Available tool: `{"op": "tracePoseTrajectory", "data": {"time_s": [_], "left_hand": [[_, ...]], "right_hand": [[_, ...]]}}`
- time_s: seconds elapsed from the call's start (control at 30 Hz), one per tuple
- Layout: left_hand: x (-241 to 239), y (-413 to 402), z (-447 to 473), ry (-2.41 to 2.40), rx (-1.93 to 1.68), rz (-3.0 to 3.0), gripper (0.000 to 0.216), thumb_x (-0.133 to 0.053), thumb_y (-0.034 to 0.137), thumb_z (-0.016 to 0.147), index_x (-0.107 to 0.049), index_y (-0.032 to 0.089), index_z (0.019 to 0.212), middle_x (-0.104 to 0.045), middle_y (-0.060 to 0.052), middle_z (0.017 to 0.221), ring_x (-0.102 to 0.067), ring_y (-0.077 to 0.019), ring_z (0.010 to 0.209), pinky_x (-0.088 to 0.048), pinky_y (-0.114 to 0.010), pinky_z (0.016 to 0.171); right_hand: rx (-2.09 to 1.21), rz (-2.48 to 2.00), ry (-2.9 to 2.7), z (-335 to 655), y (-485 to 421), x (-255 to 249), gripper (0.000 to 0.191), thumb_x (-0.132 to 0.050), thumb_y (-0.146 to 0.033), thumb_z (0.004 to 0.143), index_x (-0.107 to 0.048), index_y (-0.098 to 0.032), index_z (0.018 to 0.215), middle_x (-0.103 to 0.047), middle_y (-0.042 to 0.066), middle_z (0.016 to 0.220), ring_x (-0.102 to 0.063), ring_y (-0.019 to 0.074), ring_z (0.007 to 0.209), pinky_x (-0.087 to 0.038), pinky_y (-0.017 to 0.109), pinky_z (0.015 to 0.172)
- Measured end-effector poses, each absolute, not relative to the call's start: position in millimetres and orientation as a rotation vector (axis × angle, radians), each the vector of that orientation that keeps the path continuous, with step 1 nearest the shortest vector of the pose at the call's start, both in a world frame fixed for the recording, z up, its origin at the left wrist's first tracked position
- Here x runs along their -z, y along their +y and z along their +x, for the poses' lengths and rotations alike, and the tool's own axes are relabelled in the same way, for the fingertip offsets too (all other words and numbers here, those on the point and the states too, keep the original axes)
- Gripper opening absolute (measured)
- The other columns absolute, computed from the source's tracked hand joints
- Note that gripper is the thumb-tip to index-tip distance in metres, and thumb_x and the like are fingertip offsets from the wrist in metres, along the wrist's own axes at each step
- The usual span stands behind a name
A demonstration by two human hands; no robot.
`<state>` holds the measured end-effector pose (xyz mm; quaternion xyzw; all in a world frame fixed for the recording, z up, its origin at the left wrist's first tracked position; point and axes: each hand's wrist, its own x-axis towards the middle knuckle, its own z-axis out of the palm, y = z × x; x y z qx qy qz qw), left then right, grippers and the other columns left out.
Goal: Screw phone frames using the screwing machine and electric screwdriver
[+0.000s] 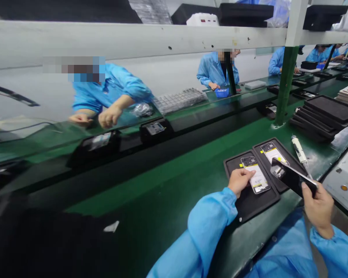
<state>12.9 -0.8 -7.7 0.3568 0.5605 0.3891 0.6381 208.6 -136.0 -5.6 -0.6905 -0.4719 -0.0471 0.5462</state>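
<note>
Two black trays lie side by side on the green bench; the near tray [249, 204] carries a phone frame [256, 175] with yellow tabs, and the far tray [287, 148] carries another phone frame [271, 151]. My left hand [240, 180] rests on the near tray, fingertips touching the near frame's left edge, fingers curled. My right hand [317, 206] grips a dark phone panel [291, 177], held tilted above the far tray's near end. Both sleeves are blue.
A white pen-like tool [299, 150] lies right of the trays. Stacked black trays [326, 116] sit at the right, beside a green post [284, 85]. A dark conveyor [162, 154] carries black fixtures. People in blue coats work across it. A grey unit [345, 181] stands at far right.
</note>
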Motion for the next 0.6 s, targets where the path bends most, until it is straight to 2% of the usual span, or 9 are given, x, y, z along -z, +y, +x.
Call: {"op": "tracePoseTrajectory", "data": {"time_s": [0.1,0.2,0.3,0.37,0.43,0.53,0.6], "left_hand": [[12,-5,2,1.371,-1.090,0.901,0.035,-0.088,0.035,0.040,-0.063,0.013,0.050,-0.063,-0.003,0.054,-0.054,-0.0128,0.056,-0.042,-0.025,0.054],[2,-15,-38,1.459,-1.255,0.902,0.035,-0.084,0.041,0.043,-0.067,0.014,0.058,-0.067,-0.002,0.060,-0.059,-0.0151,0.060,-0.048,-0.027,0.060],[-19,-25,-84,1.555,-1.327,0.810,0.039,-0.084,0.043,0.039,-0.066,0.017,0.061,-0.066,-0.001,0.055,-0.060,-0.0168,0.054,-0.051,-0.030,0.057],[-32,-33,-106,1.589,-1.335,0.690,0.043,-0.086,0.042,0.032,-0.065,0.017,0.061,-0.066,-0.001,0.054,-0.061,-0.0189,0.052,-0.052,-0.032,0.055],[-40,-44,-116,1.582,-1.304,0.615,0.047,-0.088,0.042,0.028,-0.065,0.018,0.061,-0.068,-0.002,0.056,-0.063,-0.0217,0.054,-0.054,-0.034,0.054],[-43,-60,-110,1.616,-1.138,0.818,0.048,-0.087,0.050,0.032,-0.067,0.018,0.061,-0.069,-0.004,0.059,-0.064,-0.0242,0.056,-0.054,-0.034,0.052],[-40,-67,-92,1.634,-1.001,1.145,0.044,-0.084,0.054,0.040,-0.070,0.019,0.062,-0.071,-0.005,0.063,-0.065,-0.0253,0.059,-0.054,-0.032,0.052]], "right_hand": [[0.222,-1.427,-1.405,189,-113,7,0.021,-0.054,-0.028,0.090,-0.067,-0.017,0.104,-0.073,0.008,0.082,-0.069,0.0214,0.069,-0.058,0.030,0.066],[0.282,-1.133,-1.754,163,-85,17,0.031,-0.043,-0.015,0.092,-0.061,-0.013,0.118,-0.070,0.014,0.106,-0.068,0.0232,0.097,-0.058,0.033,0.084],[0.273,-1.082,-2.059,131,-64,33,0.030,-0.040,-0.012,0.091,-0.061,-0.007,0.112,-0.064,0.021,0.118,-0.060,0.0271,0.114,-0.054,0.041,0.094],[0.158,-1.173,-2.221,114,-59,40,0.023,-0.049,-0.017,0.091,-0.063,-0.006,0.106,-0.063,0.022,0.117,-0.058,0.0301,0.115,-0.050,0.047,0.099],[-0.060,-1.256,-2.302,107,-62,37,0.027,-0.060,-0.030,0.090,-0.064,-0.007,0.104,-0.064,0.020,0.117,-0.057,0.0326,0.117,-0.044,0.053,0.103],[-0.401,-1.358,-2.118,113,-70,12,0.048,-0.061,-0.049,0.088,-0.060,-0.010,0.117,-0.059,0.019,0.127,-0.053,0.0320,0.122,-0.040,0.054,0.106],[-0.521,-1.407,-1.887,120,-75,-12,0.072,-0.064,-0.057,0.083,-0.047,-0.010,0.135,-0.048,0.020,0.139,-0.048,0.0310,0.127,-0.041,0.049,0.107]]}}
